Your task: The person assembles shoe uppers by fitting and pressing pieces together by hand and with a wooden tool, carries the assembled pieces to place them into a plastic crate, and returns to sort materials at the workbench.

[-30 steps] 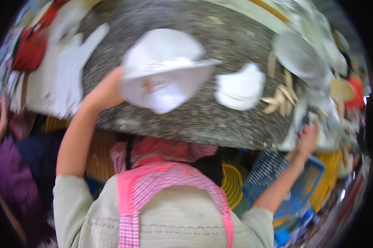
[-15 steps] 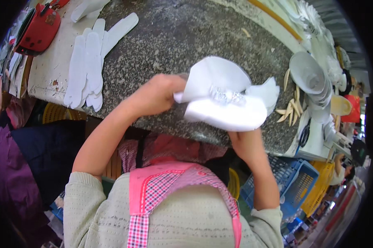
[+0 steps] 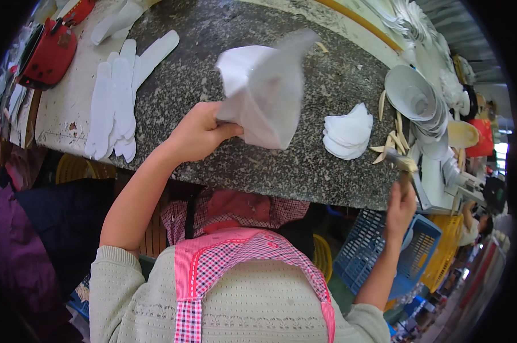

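My left hand is closed around the lower left edge of a white, cone-like piece of thin curved sheets; its upper part is smeared by motion. It is held over the speckled stone slab. Out to the right, my right hand grips a hammer by its wooden handle, its grey head pointing left and slightly blurred. Between the hands lies a small stack of white fan-shaped pieces. Close beyond the hammer are several pale curved strips.
Long white sole-shaped pieces lie on the slab's left edge. A red pot-like container stands at far left. Nested grey cones lie to the right. Blue and yellow crates are below the bench at right. Other people are at both sides.
My right hand has let go of the white piece and moved right, now holding the hammer. My left hand has tilted the piece up, and the fan-shaped stack is uncovered.
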Demonstrator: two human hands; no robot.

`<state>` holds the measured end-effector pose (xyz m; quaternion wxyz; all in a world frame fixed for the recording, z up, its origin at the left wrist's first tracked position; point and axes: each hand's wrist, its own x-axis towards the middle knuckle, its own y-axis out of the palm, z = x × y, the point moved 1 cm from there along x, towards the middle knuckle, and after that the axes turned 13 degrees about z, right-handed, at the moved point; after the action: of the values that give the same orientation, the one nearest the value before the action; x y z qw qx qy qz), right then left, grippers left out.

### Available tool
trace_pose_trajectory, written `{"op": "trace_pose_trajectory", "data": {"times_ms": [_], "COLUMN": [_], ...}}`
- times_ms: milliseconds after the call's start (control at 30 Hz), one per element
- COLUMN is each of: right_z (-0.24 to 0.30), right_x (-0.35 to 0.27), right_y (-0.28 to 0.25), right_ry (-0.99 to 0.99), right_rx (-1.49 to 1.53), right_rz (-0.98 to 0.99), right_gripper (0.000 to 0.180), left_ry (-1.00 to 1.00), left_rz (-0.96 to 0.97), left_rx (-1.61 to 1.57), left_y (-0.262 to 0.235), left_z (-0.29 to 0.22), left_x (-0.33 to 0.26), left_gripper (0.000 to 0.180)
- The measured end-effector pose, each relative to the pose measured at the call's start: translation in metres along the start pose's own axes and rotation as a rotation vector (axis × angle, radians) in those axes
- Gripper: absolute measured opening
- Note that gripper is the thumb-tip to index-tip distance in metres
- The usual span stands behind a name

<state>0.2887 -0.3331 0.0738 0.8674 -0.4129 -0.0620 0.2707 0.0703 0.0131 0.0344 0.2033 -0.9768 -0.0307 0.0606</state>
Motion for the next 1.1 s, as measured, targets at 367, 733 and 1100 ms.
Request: {"op": "trace_pose_trajectory", "data": {"times_ms": [367, 733, 1100], "right_z": [-0.184, 0.147, 0.036], "right_x": [0.056, 0.039, 0.119], "right_y": [-0.041, 0.097, 0.059], "right_ry": [-0.006, -0.621, -0.382], "right_rx": [-0.647, 0.629, 0.073], "right_rz": [-0.394, 0.663, -0.199], "right_gripper": [0.030, 0.035, 0.028], "left_ry": [0.198, 0.093, -0.102], "left_rz": [-0.113, 0.055, 0.073], "left_rx": [-1.327, -1.080, -0.412], "left_y": [-0.004, -0.019, -0.048], "left_z": [-0.041, -0.070, -0.013], "left_x": [0.006, 0.031, 0.016], "left_gripper": [0.044, 0.049, 0.027]}}
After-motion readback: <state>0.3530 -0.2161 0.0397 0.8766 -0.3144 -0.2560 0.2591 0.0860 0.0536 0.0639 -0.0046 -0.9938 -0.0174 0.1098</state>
